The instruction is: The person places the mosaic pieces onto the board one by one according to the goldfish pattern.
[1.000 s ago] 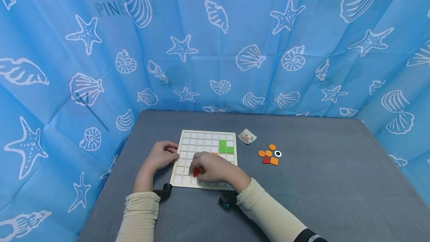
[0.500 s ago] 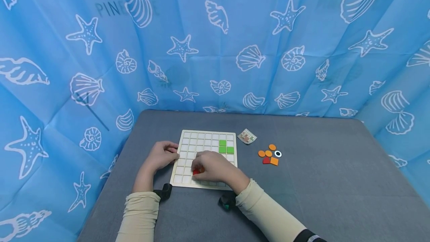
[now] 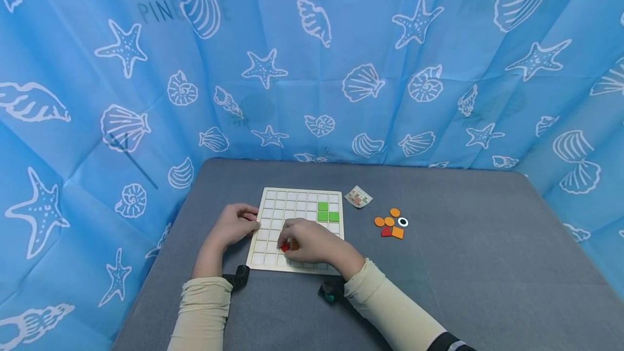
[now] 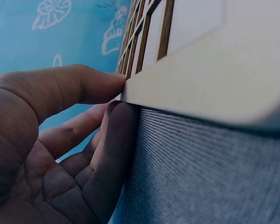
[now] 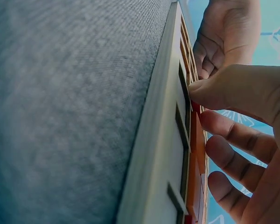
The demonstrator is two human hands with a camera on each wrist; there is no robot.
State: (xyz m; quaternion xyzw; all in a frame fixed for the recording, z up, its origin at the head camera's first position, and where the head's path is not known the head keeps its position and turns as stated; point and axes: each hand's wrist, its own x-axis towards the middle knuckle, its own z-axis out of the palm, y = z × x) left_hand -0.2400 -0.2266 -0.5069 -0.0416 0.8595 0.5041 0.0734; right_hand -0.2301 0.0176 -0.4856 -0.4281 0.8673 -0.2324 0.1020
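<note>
A square white grid board [image 3: 278, 205] with pale wooden edges lies on the table. My left hand [image 3: 235, 225] pinches its left edge; in the left wrist view the thumb [image 4: 105, 86] lies on the rim and a finger [image 4: 121, 123] sits against the underside corner. Over the board's lower middle, my right hand [image 3: 314, 240] pinches a small red tile [image 3: 285, 246] between thumb and finger, right at the cells. Orange tiles [image 5: 196, 142] sit in the grid under this hand, mostly hidden from the head view. Several green tiles [image 3: 323, 215] fill cells at the upper right.
Right of the board lie several loose orange discs [image 3: 389, 221], a red tile [image 3: 387, 231], an orange square [image 3: 397, 233] and a white ring-like disc [image 3: 402, 222] with a dark centre. A small pattern card [image 3: 358, 197] lies by the board's top right corner. A blue shell-print curtain [image 3: 312, 102] hangs behind.
My right hand has shifted slightly over the board, and an orange tile that showed near the board's middle is now covered by it. The left hand stays at the edge.
</note>
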